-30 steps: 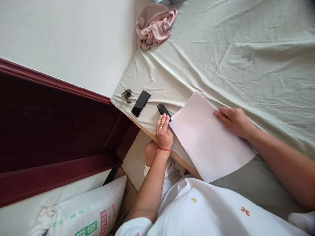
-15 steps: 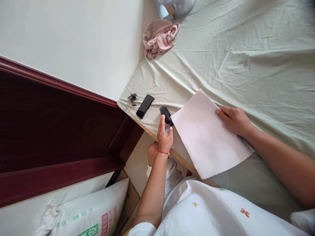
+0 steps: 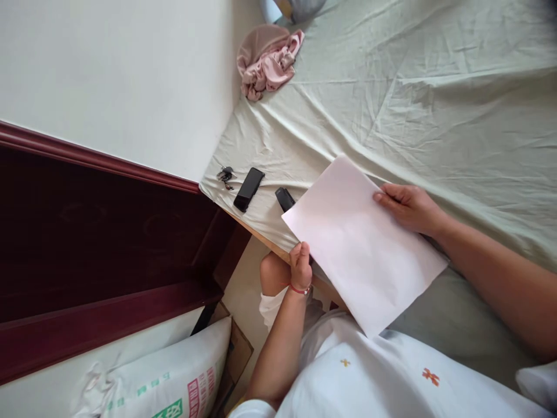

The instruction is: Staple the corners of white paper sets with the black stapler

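Observation:
A blank white sheet of paper [image 3: 361, 249] is held tilted above the near edge of the cloth-covered surface. My right hand [image 3: 409, 206] grips its upper right edge, thumb on top and the other fingers underneath. At the paper's left edge, my left hand [image 3: 301, 264] is closed, with thumb and fingers pinched at the border; the exact contact is partly hidden. A red string bracelet [image 3: 300, 289] circles the left wrist. Just beyond the paper's left corner lies a small black device [image 3: 284, 198], partly covered by the sheet.
A black phone [image 3: 249, 189] and a bunch of keys [image 3: 225, 175] lie near the left corner of the pale green cloth [image 3: 435, 128]. Crumpled pink fabric [image 3: 270, 61] rests by the wall. Dark red wood panelling [image 3: 108, 232] and a printed white sack [image 3: 174, 371] are at left.
My left hand has come back from beside the black device to the paper's left edge, and its fingers have closed. The paper has shifted slightly left, covering more of the device.

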The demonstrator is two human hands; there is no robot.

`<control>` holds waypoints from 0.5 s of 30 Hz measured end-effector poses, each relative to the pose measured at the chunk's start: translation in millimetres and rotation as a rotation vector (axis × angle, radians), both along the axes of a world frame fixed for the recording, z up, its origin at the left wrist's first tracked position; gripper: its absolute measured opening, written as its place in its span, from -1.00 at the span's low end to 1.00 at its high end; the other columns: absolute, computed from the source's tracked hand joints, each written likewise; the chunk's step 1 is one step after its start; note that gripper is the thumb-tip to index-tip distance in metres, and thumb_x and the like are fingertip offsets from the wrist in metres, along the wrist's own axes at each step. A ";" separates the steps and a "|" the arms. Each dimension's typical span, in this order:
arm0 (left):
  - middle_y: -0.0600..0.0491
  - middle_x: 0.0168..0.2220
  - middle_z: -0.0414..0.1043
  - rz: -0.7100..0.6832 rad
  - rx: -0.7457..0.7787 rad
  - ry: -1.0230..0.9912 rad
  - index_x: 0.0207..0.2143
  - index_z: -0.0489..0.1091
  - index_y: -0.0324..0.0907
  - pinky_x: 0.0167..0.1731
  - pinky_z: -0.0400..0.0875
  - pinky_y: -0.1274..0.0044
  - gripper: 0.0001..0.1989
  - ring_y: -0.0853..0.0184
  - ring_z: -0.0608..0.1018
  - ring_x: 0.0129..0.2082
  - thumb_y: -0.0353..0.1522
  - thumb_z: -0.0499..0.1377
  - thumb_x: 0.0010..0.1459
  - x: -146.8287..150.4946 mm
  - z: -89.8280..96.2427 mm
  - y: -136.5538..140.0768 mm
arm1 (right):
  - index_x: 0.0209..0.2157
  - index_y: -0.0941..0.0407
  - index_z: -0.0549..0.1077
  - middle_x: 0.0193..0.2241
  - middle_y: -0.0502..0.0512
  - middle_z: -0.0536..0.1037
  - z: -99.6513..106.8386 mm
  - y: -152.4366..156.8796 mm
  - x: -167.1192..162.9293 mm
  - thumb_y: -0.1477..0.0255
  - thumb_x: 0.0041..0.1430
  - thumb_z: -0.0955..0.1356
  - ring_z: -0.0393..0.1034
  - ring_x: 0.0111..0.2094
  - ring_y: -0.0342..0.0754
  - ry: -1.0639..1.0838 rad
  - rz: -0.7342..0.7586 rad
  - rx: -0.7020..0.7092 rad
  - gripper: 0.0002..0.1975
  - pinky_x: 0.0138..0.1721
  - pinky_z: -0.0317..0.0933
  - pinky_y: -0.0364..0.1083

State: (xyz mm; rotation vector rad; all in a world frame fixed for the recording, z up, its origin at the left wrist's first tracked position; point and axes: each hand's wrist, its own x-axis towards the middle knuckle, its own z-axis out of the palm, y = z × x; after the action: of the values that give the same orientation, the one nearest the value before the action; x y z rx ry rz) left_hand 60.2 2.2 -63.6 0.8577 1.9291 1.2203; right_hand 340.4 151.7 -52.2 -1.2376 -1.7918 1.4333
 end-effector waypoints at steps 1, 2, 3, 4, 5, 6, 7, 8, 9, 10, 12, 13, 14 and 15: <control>0.04 -0.54 0.42 -0.030 0.017 0.035 -0.60 0.33 -0.10 -0.37 0.45 0.48 -0.40 0.27 0.50 -0.40 0.15 0.34 0.19 0.2 -1.2 -0.1 | -0.49 0.02 0.16 -0.56 -0.05 0.19 -1.2 0.3 -0.5 -0.10 0.35 0.32 0.08 -0.51 -0.12 -0.025 0.033 0.027 -0.44 -0.44 0.05 -0.06; 0.05 -0.54 0.42 -0.054 0.049 0.068 -0.59 0.35 -0.11 -0.35 0.46 0.48 -0.43 0.27 0.50 -0.39 0.10 0.37 0.19 0.0 -2.4 0.4 | -0.49 0.03 0.17 -0.56 -0.05 0.18 -1.9 0.4 -0.8 -0.11 0.34 0.33 0.07 -0.50 -0.12 -0.038 0.055 0.042 -0.44 -0.44 0.04 -0.07; 0.06 -0.53 0.44 -0.061 0.077 0.099 -0.58 0.38 -0.12 -0.32 0.46 0.49 -0.47 0.26 0.51 -0.37 0.05 0.38 0.20 -0.5 -3.6 1.4 | -0.48 0.03 0.21 -0.56 -0.05 0.19 -2.0 0.4 -1.0 -0.12 0.31 0.34 0.08 -0.50 -0.12 -0.037 0.068 0.039 -0.44 -0.44 0.04 -0.07; 0.06 -0.52 0.45 -0.051 0.086 0.123 -0.56 0.41 -0.12 -0.30 0.47 0.49 -0.51 0.25 0.53 -0.35 0.01 0.40 0.20 -1.2 -4.7 2.7 | -0.46 0.03 0.28 -0.55 -0.05 0.24 -1.7 0.3 -1.0 -0.14 0.28 0.36 0.11 -0.49 -0.11 -0.021 0.070 0.020 -0.46 -0.44 0.04 -0.07; 0.06 -0.51 0.47 -0.031 0.086 0.138 -0.55 0.43 -0.13 -0.28 0.48 0.49 -0.54 0.24 0.55 -0.33 -0.02 0.41 0.19 -2.0 -5.7 3.9 | -0.42 0.03 0.35 -0.53 -0.04 0.29 -1.0 0.0 -0.9 -0.15 0.23 0.40 0.15 -0.48 -0.10 0.007 0.064 -0.010 -0.48 -0.44 0.06 -0.07; 0.06 -0.51 0.48 -0.008 0.084 0.139 -0.55 0.44 -0.13 -0.27 0.49 0.49 -0.56 0.24 0.56 -0.32 -0.04 0.43 0.16 -2.7 -6.7 4.9 | -0.37 0.03 0.40 -0.51 -0.03 0.35 -0.1 -0.4 -0.7 -0.15 0.17 0.43 0.20 -0.46 -0.09 0.039 0.056 -0.045 -0.49 -0.44 0.08 -0.07; 0.07 -0.51 0.49 0.014 0.083 0.128 -0.54 0.45 -0.13 -0.25 0.50 0.49 -0.57 0.23 0.57 -0.31 -0.05 0.46 0.13 -3.2 -7.5 5.6 | -0.32 0.04 0.45 -0.48 -0.02 0.41 0.7 -0.8 -0.5 -0.15 0.12 0.47 0.24 -0.45 -0.08 0.070 0.051 -0.079 -0.48 -0.44 0.10 -0.06; 0.07 -0.49 0.52 0.032 0.084 0.107 -0.53 0.47 -0.14 -0.23 0.51 0.48 -0.58 0.24 0.58 -0.31 -0.05 0.49 0.09 -3.5 -8.1 5.9 | -0.29 0.04 0.47 -0.46 -0.01 0.45 1.3 -1.1 -0.2 -0.13 0.09 0.50 0.27 -0.45 -0.08 0.098 0.049 -0.109 -0.48 -0.43 0.12 -0.06; 0.06 -0.45 0.56 0.046 0.090 0.081 -0.51 0.50 -0.14 -0.20 0.53 0.48 -0.59 0.24 0.59 -0.30 -0.05 0.50 0.06 -3.6 -8.6 5.9 | -0.27 0.04 0.48 -0.44 0.00 0.48 1.4 -1.3 0.2 -0.11 0.08 0.51 0.28 -0.45 -0.08 0.120 0.047 -0.129 -0.49 -0.43 0.14 -0.07; 0.05 -0.41 0.60 0.056 0.104 0.049 -0.48 0.53 -0.15 -0.17 0.54 0.47 -0.60 0.25 0.60 -0.29 -0.04 0.51 0.05 -3.5 -9.0 5.6 | -0.26 0.04 0.48 -0.44 0.00 0.49 1.1 -1.3 0.6 -0.09 0.09 0.51 0.29 -0.45 -0.08 0.135 0.046 -0.138 -0.51 -0.42 0.14 -0.07; 0.05 -0.36 0.63 0.067 0.156 -0.027 -0.43 0.57 -0.16 -0.13 0.55 0.47 -0.57 0.27 0.60 -0.29 0.00 0.51 0.05 -3.2 -9.6 4.7 | -0.26 0.04 0.49 -0.44 -0.01 0.50 -0.4 -0.6 1.7 -0.05 0.14 0.51 0.30 -0.45 -0.09 0.136 0.049 -0.132 -0.56 -0.42 0.15 -0.06; 0.05 -0.36 0.63 0.069 0.187 -0.073 -0.43 0.57 -0.16 -0.14 0.54 0.48 -0.55 0.28 0.59 -0.30 0.03 0.50 0.05 -3.2 -10.0 4.4 | -0.28 0.04 0.49 -0.45 -0.01 0.49 -1.4 0.0 2.3 -0.03 0.16 0.50 0.30 -0.45 -0.08 0.124 0.050 -0.120 -0.58 -0.42 0.15 -0.06; 0.06 -0.37 0.61 0.068 0.214 -0.120 -0.43 0.56 -0.16 -0.16 0.53 0.48 -0.53 0.29 0.58 -0.32 0.06 0.49 0.05 -3.3 -10.5 4.2 | -0.30 0.04 0.48 -0.46 -0.02 0.47 -2.3 0.8 2.9 -0.02 0.17 0.50 0.29 -0.46 -0.09 0.105 0.051 -0.106 -0.59 -0.42 0.15 -0.06; 0.07 -0.39 0.59 0.067 0.235 -0.159 -0.44 0.56 -0.16 -0.19 0.52 0.49 -0.51 0.30 0.57 -0.33 0.07 0.49 0.04 -3.7 -11.2 4.3 | -0.33 0.03 0.45 -0.47 -0.03 0.44 -3.2 1.6 3.4 -0.01 0.19 0.49 0.27 -0.47 -0.09 0.083 0.053 -0.090 -0.60 -0.43 0.13 -0.06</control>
State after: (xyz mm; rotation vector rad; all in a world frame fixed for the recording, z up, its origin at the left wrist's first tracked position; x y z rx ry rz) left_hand 56.6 6.5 -74.8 0.7925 1.7230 1.5297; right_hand 343.8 153.3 -55.4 -1.1649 -1.7335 1.5870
